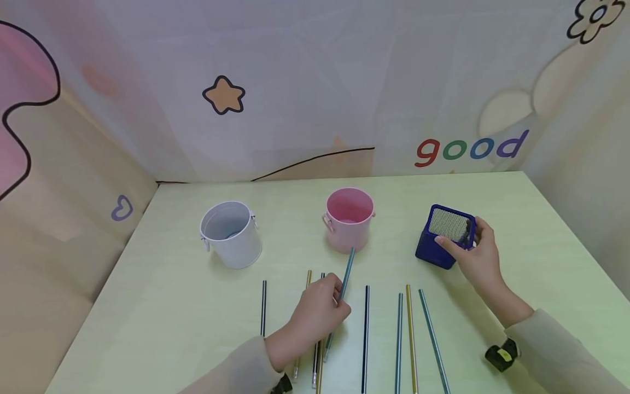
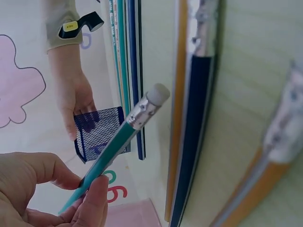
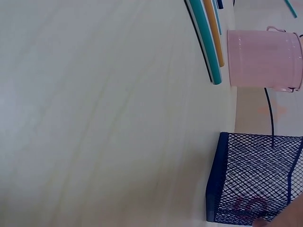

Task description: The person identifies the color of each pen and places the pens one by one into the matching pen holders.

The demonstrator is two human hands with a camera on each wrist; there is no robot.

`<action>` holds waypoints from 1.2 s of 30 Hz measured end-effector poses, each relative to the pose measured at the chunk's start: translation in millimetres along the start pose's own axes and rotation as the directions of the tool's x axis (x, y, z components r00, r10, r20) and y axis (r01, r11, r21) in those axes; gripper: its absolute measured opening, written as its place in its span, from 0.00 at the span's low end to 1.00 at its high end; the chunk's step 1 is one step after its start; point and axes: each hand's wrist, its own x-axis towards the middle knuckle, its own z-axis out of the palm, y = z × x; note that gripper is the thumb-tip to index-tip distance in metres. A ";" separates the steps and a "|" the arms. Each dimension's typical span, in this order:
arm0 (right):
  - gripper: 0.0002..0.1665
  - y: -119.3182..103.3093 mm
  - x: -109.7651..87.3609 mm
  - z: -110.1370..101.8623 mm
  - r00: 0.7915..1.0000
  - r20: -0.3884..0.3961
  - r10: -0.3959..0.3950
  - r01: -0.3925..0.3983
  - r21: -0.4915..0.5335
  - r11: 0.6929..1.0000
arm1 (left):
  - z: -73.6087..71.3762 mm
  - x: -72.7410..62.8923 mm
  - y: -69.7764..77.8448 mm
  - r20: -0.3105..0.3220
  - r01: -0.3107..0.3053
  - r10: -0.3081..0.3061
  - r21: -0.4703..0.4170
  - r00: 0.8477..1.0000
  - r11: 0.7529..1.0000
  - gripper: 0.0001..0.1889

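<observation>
My left hand pinches a teal pencil between thumb and fingers. In the left wrist view the pencil's white eraser and metal band stick up past the fingertips. The pencil's other end overlaps the foot of the pink bucket in the head view. My right hand grips a navy mesh pen holder by its right side, thumb on the near wall. The holder sits tilted toward me, its opening facing up, and its mesh side shows in the right wrist view.
A white bucket stands at the left. Several pencils lie lengthwise on the near table: a dark one at the left, another dark one in the middle, a yellow one and a teal one at the right. A printed cloth hangs behind.
</observation>
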 end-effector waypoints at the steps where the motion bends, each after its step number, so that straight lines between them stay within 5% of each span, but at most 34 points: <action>1: 0.60 0.0 -0.3 -0.1 1.000 0.000 -0.002 0.002 0.003 1.000 | -1.1 0.3 0.5 -0.007 -0.004 0.004 -0.004 1.000 1.000 0.07; 10: 0.59 1.1 -0.3 0.3 1.000 0.011 -0.023 0.023 -0.002 1.000 | -6.7 -0.9 6.0 -0.037 -0.002 0.001 -0.022 0.999 1.000 0.08; 15: 0.60 1.4 0.8 0.3 0.999 0.007 -0.033 0.033 0.003 0.999 | -8.8 1.0 10.9 -0.080 -0.072 0.068 -0.049 0.994 0.996 0.08; 24: 0.59 3.0 -1.3 0.5 0.999 0.010 -0.036 0.036 0.011 0.999 | -3.2 4.7 14.8 -0.183 -0.212 0.192 -0.100 0.964 0.972 0.08; 36: 0.59 3.1 -2.3 1.6 0.999 -0.005 -0.050 0.050 0.005 0.999 | 2.5 7.7 13.3 -0.307 -0.304 0.242 -0.173 0.920 0.937 0.06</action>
